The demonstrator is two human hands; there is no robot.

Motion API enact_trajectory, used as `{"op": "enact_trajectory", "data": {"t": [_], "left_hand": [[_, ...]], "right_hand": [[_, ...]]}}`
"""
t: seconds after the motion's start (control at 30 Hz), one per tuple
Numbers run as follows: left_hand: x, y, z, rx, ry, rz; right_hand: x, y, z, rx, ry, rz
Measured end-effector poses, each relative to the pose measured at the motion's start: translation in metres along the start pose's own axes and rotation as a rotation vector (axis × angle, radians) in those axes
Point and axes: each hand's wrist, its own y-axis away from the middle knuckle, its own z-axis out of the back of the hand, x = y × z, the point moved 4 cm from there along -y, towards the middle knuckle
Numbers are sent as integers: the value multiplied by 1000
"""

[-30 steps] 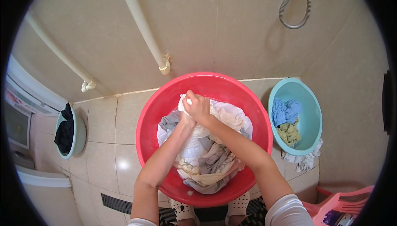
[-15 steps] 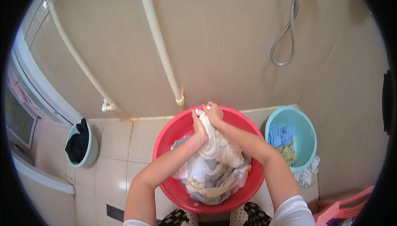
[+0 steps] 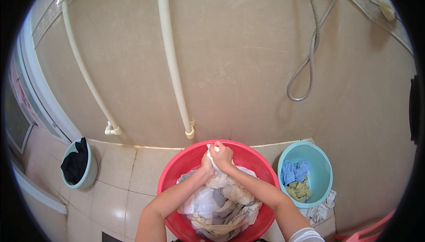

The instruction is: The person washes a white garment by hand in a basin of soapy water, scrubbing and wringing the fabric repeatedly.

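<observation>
Over the far side of a red basin, my two hands are close together on a wet white garment. My right hand is closed round its bunched upper end, with a bit of white showing between the fingers. My left hand presses against the same bunch from the left; its fingers are partly hidden. The garment hangs down into a heap of white, grey and cream laundry in the basin.
Right of the basin stands a light blue tub holding blue and olive cloths, with a white cloth beside it. At left, a smaller tub holds black cloth. Pipes and a grey hose run along the wall.
The view has tilted up, so the basin sits lower in the picture. My hands have drawn closer together round the bunched garment, and less of it shows above the heap.
</observation>
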Motion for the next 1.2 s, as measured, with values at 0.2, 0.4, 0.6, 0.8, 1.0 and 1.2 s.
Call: {"op": "enact_trajectory", "data": {"t": [0.2,0.4,0.6,0.8,1.0,1.2], "left_hand": [[8,11,2,-80,72,75],[0,31,-22,-259,-37,-65],[-26,37,-1,-311,-141,-146],[-25,42,-5,-228,-117,-182],[-12,25,5,-178,-90,-190],[-2,8,22,64,50,-65]], "right_hand": [[-39,-11,-26,8,68,-119],[-30,-5,-7,9,-69,-243],[43,43,10,83,-291,-59],[70,46,20,100,-138,117],[45,16,-1,82,58,114],[17,-1,-17,15,87,21]]}}
